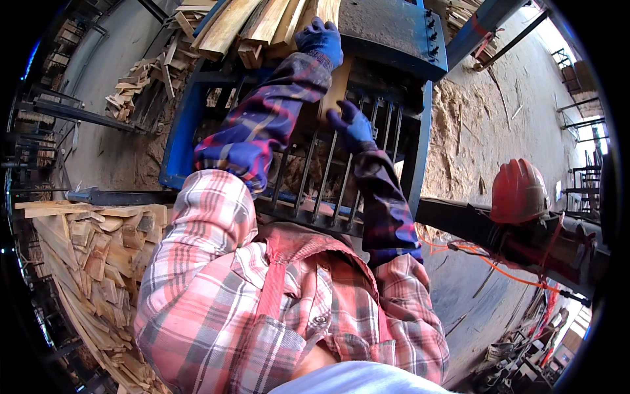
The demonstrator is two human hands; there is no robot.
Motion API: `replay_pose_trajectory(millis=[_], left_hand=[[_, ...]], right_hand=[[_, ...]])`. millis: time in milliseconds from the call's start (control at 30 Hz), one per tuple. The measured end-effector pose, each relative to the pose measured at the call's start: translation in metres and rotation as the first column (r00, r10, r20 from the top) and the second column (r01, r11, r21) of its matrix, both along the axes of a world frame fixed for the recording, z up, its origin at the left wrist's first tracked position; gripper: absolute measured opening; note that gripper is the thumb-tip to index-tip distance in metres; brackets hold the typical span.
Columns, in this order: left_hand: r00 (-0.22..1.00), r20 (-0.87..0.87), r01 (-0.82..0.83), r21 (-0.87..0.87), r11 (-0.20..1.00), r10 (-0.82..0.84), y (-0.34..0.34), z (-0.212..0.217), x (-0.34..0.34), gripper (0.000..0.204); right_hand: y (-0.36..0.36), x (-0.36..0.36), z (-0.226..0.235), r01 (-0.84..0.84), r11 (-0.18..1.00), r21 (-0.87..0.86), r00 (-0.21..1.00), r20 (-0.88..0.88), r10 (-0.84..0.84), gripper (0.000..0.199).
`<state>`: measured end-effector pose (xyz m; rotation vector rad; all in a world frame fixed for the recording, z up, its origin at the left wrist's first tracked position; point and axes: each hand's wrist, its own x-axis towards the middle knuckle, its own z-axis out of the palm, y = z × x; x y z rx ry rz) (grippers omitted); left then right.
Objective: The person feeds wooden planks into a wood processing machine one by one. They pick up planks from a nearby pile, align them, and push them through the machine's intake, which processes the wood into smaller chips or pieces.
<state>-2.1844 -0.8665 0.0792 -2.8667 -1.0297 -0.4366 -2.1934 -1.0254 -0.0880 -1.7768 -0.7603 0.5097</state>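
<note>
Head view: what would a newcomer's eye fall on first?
Probably the red hard hat on the dark beam at right. Then the blue-gloved left hand and right hand over the blue machine at top centre. A stack of wood pieces stands at lower left.

Board (337, 88) — partly hidden by left hand (319, 44), planks (230, 27) — cut off at top
</note>
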Motion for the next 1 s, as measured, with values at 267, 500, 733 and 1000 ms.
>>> replay_pose_trajectory(millis=[267, 500, 733, 1000], left_hand=[[0.857, 0.513, 0.292, -0.384, 0.876, -0.061, -0.011, -0.044, -0.058, 0.075], [0.822, 0.52, 0.395, -0.815, 0.424, 0.233, -0.111, -0.124, -0.179, 0.061], [0.611, 0.715, 0.523, -0.686, 0.505, 0.339, -0.082, -0.214, -0.189, 0.038], [0.852, 0.52, 0.273, -0.538, 0.797, 0.06, -0.064, -0.17, -0.156, 0.027]], right_hand=[[0.015, 0.023, 0.065, 0.349, 0.795, 0.497, 0.315, -0.861, 0.4, 0.078], [-0.016, -0.064, 0.013, 0.403, 0.759, 0.512, 0.784, -0.621, 0.003, 0.054], [-0.047, -0.099, 0.047, -0.104, 0.941, 0.322, 0.902, -0.369, 0.226, 0.069], [-0.053, -0.096, 0.031, -0.052, 0.997, -0.051, 0.755, 0.652, 0.072, 0.08]])
